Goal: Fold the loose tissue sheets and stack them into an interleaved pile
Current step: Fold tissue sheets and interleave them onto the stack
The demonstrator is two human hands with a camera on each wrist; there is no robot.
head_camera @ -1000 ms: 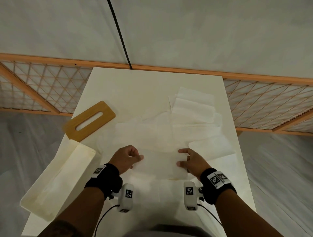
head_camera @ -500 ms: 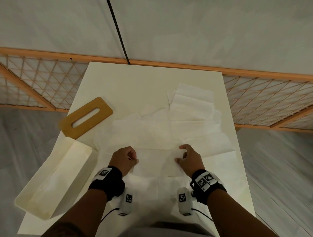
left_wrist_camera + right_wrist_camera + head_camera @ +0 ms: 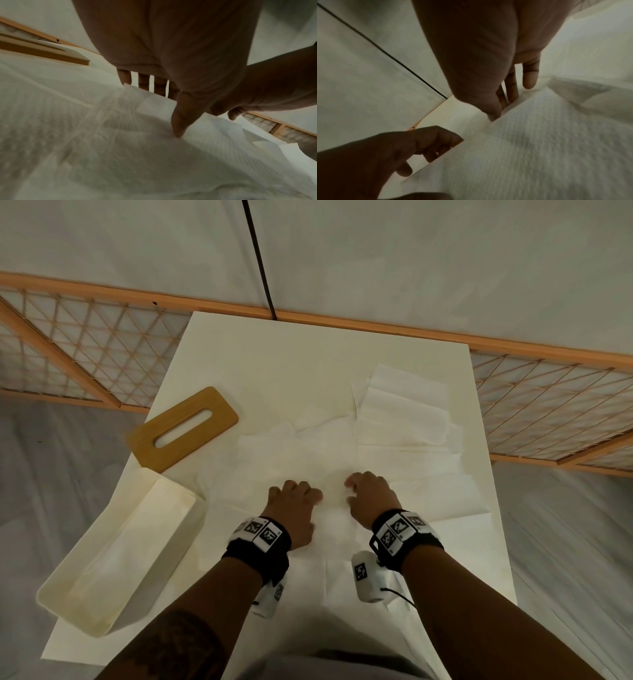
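Observation:
Several loose white tissue sheets (image 3: 301, 453) lie spread over the middle of the white table (image 3: 291, 354). A pile of folded sheets (image 3: 404, 412) sits at the back right. My left hand (image 3: 294, 498) and right hand (image 3: 371, 494) are side by side over one tissue sheet (image 3: 334, 508). In the left wrist view the left hand (image 3: 166, 108) pinches the raised edge of that sheet (image 3: 137, 148), thumb in front and fingers behind. In the right wrist view the right hand (image 3: 502, 108) pinches the same edge of the sheet (image 3: 530, 142) in the same way.
A wooden lid with a slot (image 3: 185, 429) lies at the left of the table. A cream open box (image 3: 116, 549) stands tilted over the left front edge. More sheets hang over the near edge. A wooden lattice rail (image 3: 85, 347) runs behind the table.
Both hands have moved away from me and closer together, carrying the sheet's edge forward over the rest of the sheet.

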